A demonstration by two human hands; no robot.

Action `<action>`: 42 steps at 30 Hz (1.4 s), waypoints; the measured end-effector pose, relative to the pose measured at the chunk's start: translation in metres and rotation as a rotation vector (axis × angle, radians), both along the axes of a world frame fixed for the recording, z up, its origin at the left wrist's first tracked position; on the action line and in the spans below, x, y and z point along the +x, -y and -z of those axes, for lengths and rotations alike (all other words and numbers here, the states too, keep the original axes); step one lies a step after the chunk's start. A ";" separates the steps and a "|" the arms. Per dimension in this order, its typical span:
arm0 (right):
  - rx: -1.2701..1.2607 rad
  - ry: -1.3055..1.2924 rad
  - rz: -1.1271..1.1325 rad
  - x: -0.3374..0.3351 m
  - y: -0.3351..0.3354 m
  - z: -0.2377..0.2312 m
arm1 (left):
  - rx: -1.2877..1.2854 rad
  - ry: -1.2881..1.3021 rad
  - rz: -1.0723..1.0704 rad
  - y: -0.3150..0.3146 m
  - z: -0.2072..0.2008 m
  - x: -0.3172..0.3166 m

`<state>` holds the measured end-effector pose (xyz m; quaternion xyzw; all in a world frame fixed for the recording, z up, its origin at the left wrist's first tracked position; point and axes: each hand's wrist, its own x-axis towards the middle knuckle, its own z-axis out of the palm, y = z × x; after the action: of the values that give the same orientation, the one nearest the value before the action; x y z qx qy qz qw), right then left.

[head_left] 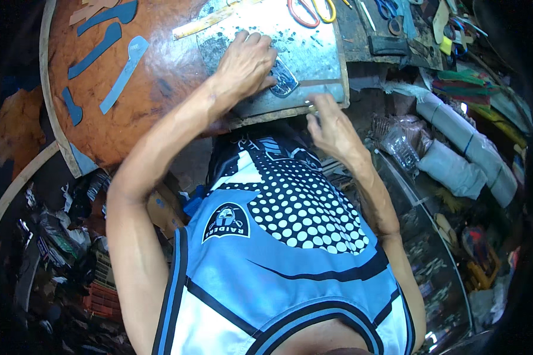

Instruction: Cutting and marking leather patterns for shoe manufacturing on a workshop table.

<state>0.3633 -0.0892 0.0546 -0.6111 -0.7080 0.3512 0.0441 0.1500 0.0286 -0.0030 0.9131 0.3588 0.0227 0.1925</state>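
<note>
My left hand (pixel 246 64) bears down on a grey, dark-spotted sheet (pixel 323 56) with its fingers bent. Beside its thumb, and touching it, lies a small dark blue piece (pixel 285 81) with a rounded outer end; the rest of it is under the hand. Close to the sheet's near edge, my right hand (pixel 333 127) is closed in a pinch. A small glint shows at its fingertips, but what it grips is too small to name. The two hands are apart, with the dark piece's end between them.
Several blue-grey cut strips (pixel 124 76) lie on the brown table covering (pixel 154 109) at left. A yellowish strip (pixel 204 25) and red-and-yellow-handled scissors (pixel 305 23) rest at the back of the sheet. Tools and a black pouch (pixel 388 45) crowd the right bench; wrapped rolls (pixel 465 139) lie below.
</note>
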 end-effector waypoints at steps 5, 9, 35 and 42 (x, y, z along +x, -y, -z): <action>0.137 -0.009 0.008 -0.056 0.017 0.011 | 0.027 -0.012 0.205 -0.037 0.014 0.000; 0.317 0.067 0.102 -0.074 0.018 0.025 | 0.147 0.070 0.225 -0.031 0.017 0.000; 0.280 0.205 0.186 -0.098 0.009 0.047 | 0.135 0.049 0.033 -0.008 0.033 -0.023; 0.301 0.145 0.122 -0.093 0.010 0.049 | 0.100 0.026 0.008 -0.003 0.035 -0.028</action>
<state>0.2703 -0.0987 0.0060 -0.6630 -0.7156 0.1931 0.1049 0.1222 0.0319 -0.0382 0.9225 0.3512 0.0519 0.1513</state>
